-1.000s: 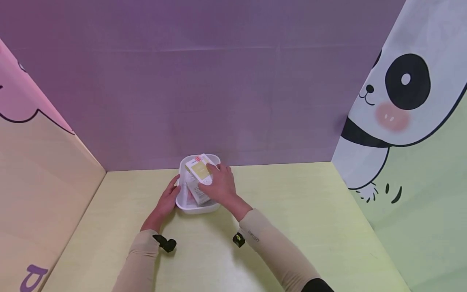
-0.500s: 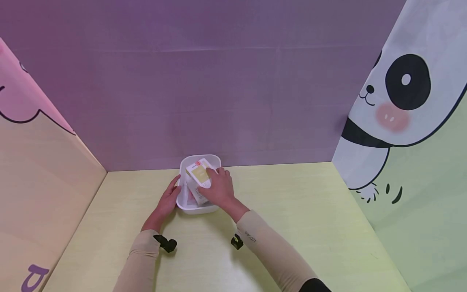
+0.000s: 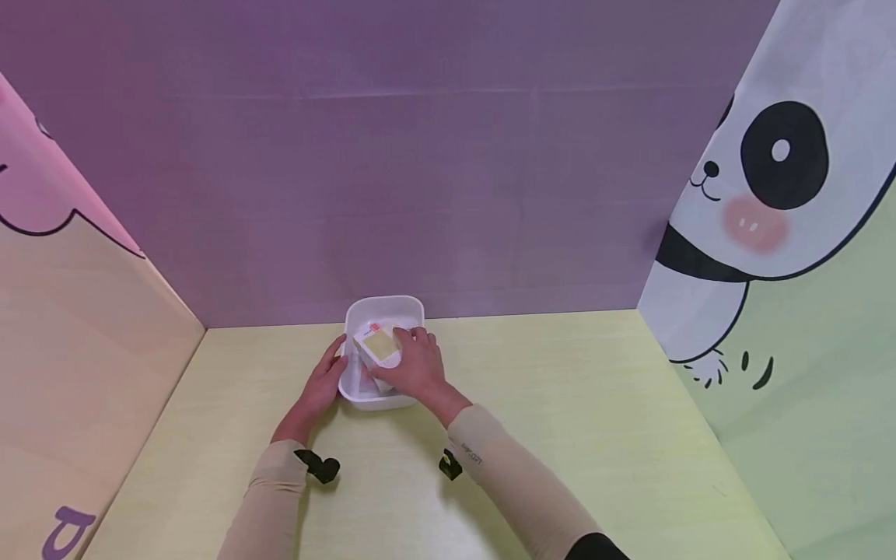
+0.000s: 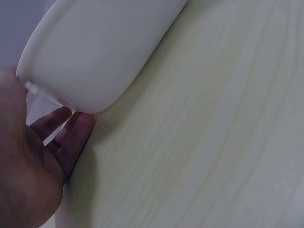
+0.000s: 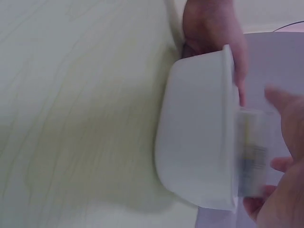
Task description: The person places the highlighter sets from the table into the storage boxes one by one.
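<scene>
A white plastic tub (image 3: 383, 404) stands at the back of the table, against the wall. My left hand (image 3: 323, 383) grips its left side; in the right wrist view a finger reaches over the rim. Above the tub's inside, my right hand (image 3: 417, 364) holds a small white box with a yellow panel (image 3: 380, 344) and a red mark. In the right wrist view this box (image 5: 252, 152) is blurred and sticks up past the rim. Beneath it lies another white box, mostly hidden. Something pinkish (image 3: 367, 381) shows at the tub's bottom left.
The pale wood-grain table (image 3: 595, 435) spreads around the tub. A purple wall (image 3: 448, 171) rises right behind it. Side panels with a panda drawing (image 3: 756, 194) and a pink figure (image 3: 56, 179) flank the table.
My right hand has moved the yellow-panelled box towards me and slightly left, over the lower box. The left hand and the tub have stayed in place.
</scene>
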`<action>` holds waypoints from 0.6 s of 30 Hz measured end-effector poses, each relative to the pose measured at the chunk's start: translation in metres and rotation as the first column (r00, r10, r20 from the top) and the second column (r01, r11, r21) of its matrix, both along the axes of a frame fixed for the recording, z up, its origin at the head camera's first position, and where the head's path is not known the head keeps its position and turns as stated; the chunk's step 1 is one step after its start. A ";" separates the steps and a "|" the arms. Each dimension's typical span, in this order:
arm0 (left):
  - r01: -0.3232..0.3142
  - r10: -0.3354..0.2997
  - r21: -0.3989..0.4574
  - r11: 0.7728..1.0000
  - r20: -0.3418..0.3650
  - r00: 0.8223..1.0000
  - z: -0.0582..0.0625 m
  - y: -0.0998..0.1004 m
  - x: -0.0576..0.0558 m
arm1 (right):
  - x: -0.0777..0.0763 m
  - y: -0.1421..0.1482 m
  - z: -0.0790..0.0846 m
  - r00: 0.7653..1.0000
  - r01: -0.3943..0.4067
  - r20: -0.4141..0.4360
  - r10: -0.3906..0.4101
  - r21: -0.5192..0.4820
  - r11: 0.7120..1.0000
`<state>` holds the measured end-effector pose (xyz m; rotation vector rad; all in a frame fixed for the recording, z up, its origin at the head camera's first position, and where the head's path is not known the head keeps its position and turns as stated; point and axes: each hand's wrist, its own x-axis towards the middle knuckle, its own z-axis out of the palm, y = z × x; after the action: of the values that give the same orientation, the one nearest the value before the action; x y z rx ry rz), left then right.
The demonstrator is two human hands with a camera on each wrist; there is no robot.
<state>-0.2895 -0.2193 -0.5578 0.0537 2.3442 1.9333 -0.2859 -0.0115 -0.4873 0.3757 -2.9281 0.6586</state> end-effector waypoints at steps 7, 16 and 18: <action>0.001 -0.001 -0.005 1.000 -0.006 1.000 0.001 -0.001 0.000 | 0.001 0.003 -0.012 0.999 -0.035 -0.002 0.035 0.020 0.999; 0.001 -0.001 -0.004 1.000 -0.006 1.000 -0.002 0.000 -0.002 | 0.003 0.008 -0.015 0.998 -0.057 -0.010 0.057 -0.026 0.998; -0.003 0.003 -0.005 1.000 -0.010 1.000 -0.002 0.000 -0.002 | 0.003 0.009 -0.016 0.998 -0.062 -0.008 0.062 -0.033 0.998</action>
<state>-0.2911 -0.2197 -0.5593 0.0597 2.3558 1.9332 -0.2832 -0.0024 -0.5034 0.4655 -2.9056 0.7112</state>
